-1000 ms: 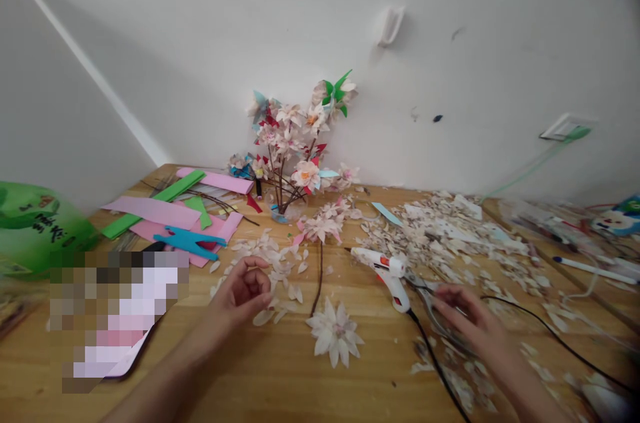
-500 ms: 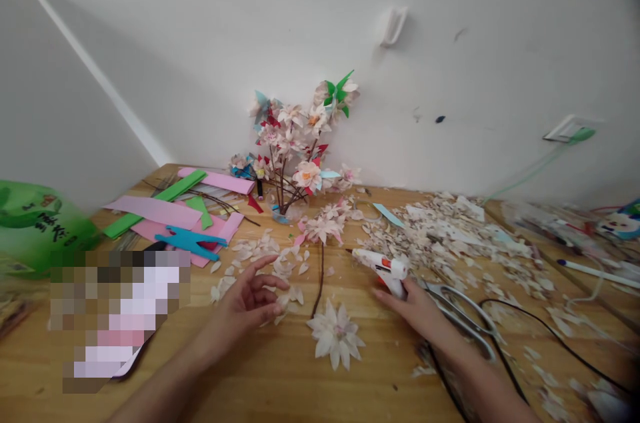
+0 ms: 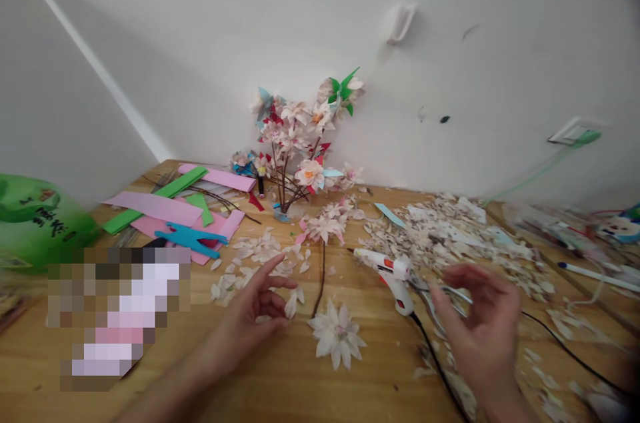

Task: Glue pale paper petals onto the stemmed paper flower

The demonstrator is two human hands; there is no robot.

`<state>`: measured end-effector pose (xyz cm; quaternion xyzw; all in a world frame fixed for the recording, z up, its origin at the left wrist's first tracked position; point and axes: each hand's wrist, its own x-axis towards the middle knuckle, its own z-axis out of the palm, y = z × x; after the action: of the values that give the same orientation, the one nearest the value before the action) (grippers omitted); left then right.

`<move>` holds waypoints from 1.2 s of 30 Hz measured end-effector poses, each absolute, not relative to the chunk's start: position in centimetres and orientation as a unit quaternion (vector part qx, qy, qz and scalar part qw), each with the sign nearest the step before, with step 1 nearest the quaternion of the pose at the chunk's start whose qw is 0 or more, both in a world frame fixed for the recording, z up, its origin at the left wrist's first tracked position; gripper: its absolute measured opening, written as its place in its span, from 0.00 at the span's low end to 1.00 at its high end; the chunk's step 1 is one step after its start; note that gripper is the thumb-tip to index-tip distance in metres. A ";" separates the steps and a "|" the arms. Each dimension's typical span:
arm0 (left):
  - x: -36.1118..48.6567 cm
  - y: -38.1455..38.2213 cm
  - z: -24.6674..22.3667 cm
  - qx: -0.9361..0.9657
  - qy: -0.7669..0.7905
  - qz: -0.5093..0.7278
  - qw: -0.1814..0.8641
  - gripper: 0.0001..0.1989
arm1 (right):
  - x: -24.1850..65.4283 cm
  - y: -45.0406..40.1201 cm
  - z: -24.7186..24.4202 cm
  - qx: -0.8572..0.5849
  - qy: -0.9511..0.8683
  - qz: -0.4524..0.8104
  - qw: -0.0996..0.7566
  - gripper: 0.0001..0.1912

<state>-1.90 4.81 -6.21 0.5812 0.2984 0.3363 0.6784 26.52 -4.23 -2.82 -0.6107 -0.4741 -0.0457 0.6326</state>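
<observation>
A white petal is pinched between the thumb and fingers of my left hand, over the wooden table. My right hand is raised above the scissors, fingers apart and curved, holding nothing. Just left of it the white glue gun lies on the table, its nozzle pointing left. Between my hands a white flower lies at the lower end of a brown stem. A pinkish flower is at the stem's upper end.
Several flowers on stems stand in a clear vase near the wall. Loose petals cover the right side. Pink paper and blue paper lie left. A green bag is at the far left; a black cord crosses the right.
My right hand has let go of the glue gun and moved right, and the gun now rests on the table. A petal now shows at my left fingertips.
</observation>
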 end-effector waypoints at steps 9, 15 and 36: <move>-1.3 3.5 -4.9 0.576 0.260 0.302 0.714 0.41 | 16.0 -1.3 -3.6 -0.485 -0.481 0.584 0.438 0.20; -1.4 3.6 -5.1 0.540 0.279 0.305 0.733 0.44 | 15.2 -0.3 -4.1 -0.474 -0.401 0.621 0.478 0.21; -2.4 4.4 -4.0 0.546 0.300 0.267 0.735 0.33 | 15.3 -0.5 -3.6 -0.445 -0.354 0.638 0.519 0.22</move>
<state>-2.37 4.36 -3.99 0.5460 0.2997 0.2670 0.7354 15.32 -0.54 -3.58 -0.4453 -0.3535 0.6384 0.5189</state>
